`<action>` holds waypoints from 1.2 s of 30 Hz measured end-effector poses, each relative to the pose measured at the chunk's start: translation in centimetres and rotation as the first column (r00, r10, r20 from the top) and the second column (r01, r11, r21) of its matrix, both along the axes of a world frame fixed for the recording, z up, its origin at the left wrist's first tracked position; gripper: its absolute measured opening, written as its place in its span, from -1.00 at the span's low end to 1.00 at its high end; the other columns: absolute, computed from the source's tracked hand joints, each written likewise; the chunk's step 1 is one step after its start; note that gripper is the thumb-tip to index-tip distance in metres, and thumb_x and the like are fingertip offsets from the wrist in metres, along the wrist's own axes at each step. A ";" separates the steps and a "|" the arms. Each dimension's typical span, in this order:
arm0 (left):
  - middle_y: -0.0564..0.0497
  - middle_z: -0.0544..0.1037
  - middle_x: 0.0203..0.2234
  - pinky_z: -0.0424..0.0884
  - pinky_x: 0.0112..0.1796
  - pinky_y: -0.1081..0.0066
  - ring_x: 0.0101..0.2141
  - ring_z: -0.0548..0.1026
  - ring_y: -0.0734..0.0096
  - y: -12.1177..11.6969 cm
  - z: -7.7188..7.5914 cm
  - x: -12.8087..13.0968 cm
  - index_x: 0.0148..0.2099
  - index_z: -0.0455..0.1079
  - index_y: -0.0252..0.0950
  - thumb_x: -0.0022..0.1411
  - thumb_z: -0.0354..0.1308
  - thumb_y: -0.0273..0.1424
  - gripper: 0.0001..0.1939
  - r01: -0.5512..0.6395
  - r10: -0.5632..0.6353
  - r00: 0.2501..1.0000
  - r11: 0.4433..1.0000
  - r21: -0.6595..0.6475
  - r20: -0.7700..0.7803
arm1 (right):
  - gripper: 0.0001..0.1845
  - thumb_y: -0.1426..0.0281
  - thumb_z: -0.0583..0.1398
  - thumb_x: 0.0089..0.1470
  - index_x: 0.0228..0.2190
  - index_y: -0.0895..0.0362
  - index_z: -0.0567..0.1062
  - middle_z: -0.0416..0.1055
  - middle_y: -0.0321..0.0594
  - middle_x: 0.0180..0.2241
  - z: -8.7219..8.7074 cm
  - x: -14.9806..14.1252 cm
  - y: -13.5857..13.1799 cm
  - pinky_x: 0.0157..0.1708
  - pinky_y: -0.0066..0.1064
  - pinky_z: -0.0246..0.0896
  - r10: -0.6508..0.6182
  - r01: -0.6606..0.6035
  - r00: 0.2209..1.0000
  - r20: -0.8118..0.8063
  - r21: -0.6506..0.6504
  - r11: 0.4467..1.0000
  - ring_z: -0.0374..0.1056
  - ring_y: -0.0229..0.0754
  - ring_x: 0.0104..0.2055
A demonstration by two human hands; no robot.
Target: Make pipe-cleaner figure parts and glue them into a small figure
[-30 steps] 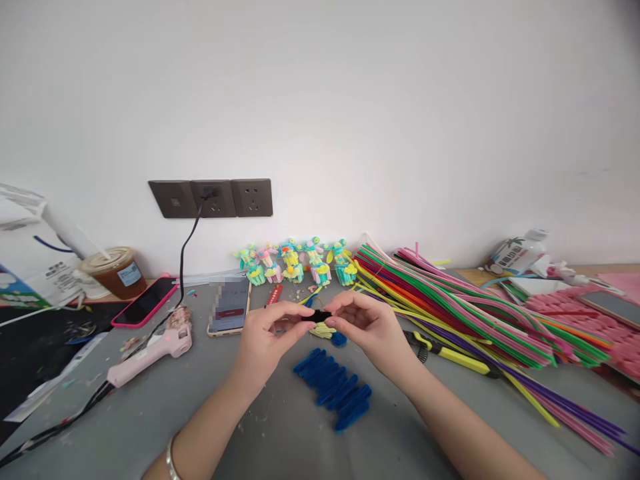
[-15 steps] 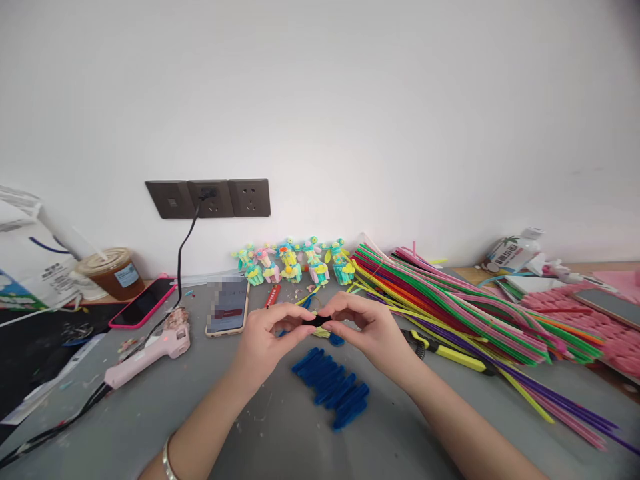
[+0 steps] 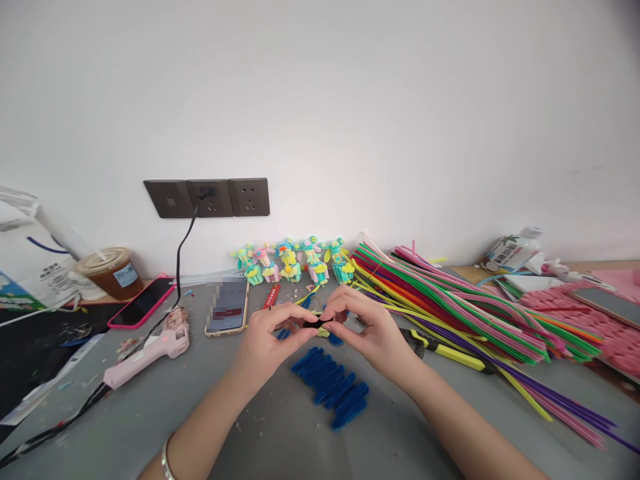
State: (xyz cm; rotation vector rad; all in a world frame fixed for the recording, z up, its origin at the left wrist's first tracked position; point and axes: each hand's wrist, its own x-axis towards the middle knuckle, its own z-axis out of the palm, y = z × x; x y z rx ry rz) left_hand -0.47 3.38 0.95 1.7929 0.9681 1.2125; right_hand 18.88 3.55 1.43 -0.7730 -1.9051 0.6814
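Note:
Between my fingertips is a short black pipe cleaner piece (image 3: 317, 324), partly covered by the fingers. My left hand (image 3: 270, 340) pinches its left end with thumb and forefinger. At the other end, my right hand (image 3: 367, 330) grips it in the same kind of pinch. Just below the hands, several short blue pipe cleaner pieces (image 3: 330, 387) lie side by side in a slanting row on the grey table mat (image 3: 260, 440). Some yellow and blue bits are half hidden behind the fingers.
Several pastel pipe cleaner figures (image 3: 290, 261) stand by the wall. To the right lie a bundle of coloured pipe cleaners (image 3: 465, 300) and yellow-handled pliers (image 3: 455, 355). On the left are a pink glue gun (image 3: 145, 357), two phones (image 3: 227, 307) and a drink cup (image 3: 113, 273).
The black piece shows slightly more to the left between my fingertips, and my fingers have shifted a little. Both hands keep their pinch; the things on the table stay put.

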 end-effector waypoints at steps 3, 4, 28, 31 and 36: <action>-0.03 0.64 -0.40 0.50 -0.32 0.41 -0.39 0.55 0.31 0.0 0.0 0.0 -0.29 0.59 -0.19 0.08 0.29 -0.39 -0.90 -0.001 0.001 1.000 1.000 -0.021 0.009 | -0.93 0.41 0.18 0.16 -0.36 0.11 0.47 0.36 -0.20 -0.38 0.0 0.1 0.0 -0.44 -0.42 0.23 -0.006 0.006 1.000 0.011 0.000 1.000 0.29 -0.22 -0.37; -0.03 0.64 -0.40 0.50 -0.32 0.41 -0.40 0.55 0.31 0.0 0.1 0.0 -0.29 0.59 -0.19 0.07 0.30 -0.39 -0.89 -0.001 0.001 1.000 1.000 -0.030 0.015 | -0.93 0.41 0.18 0.17 -0.36 0.11 0.48 0.36 -0.20 -0.37 0.0 0.1 -0.1 -0.44 -0.42 0.24 -0.006 0.006 1.000 0.013 0.001 1.000 0.29 -0.22 -0.37; 0.01 0.46 -0.54 0.26 -0.49 0.54 -0.53 0.36 0.50 -0.1 0.2 -0.4 -0.32 0.50 -0.33 0.32 -0.02 -0.16 -0.60 0.285 -0.355 0.930 0.858 -0.428 -0.093 | -0.93 0.43 0.22 0.14 -0.35 0.11 0.55 0.41 -0.21 -0.35 -0.4 0.8 0.8 -0.37 -0.44 0.28 0.126 -0.121 0.990 0.058 -0.071 0.990 0.34 -0.24 -0.34; 0.01 0.45 -0.53 0.25 -0.49 0.55 -0.53 0.35 0.52 -0.3 0.4 -0.5 -0.30 0.48 -0.35 0.34 -0.06 -0.12 -0.55 0.327 -0.417 0.903 0.826 -0.460 -0.107 | -0.93 0.41 0.23 0.13 -0.35 0.12 0.56 0.42 -0.22 -0.36 -0.2 0.8 0.8 -0.35 -0.45 0.26 0.159 -0.152 0.986 0.050 -0.125 0.981 0.34 -0.25 -0.34; 0.04 0.43 -0.54 0.29 -0.47 0.56 -0.54 0.36 0.56 -0.2 0.5 -0.8 -0.31 0.44 -0.37 0.33 -0.06 -0.09 -0.54 0.377 -0.484 0.868 0.787 -0.488 -0.109 | -0.92 0.39 0.27 0.10 -0.37 0.14 0.57 0.41 -0.23 -0.39 0.0 0.9 0.7 -0.34 -0.44 0.24 0.221 -0.218 0.975 -0.013 -0.222 0.950 0.33 -0.26 -0.37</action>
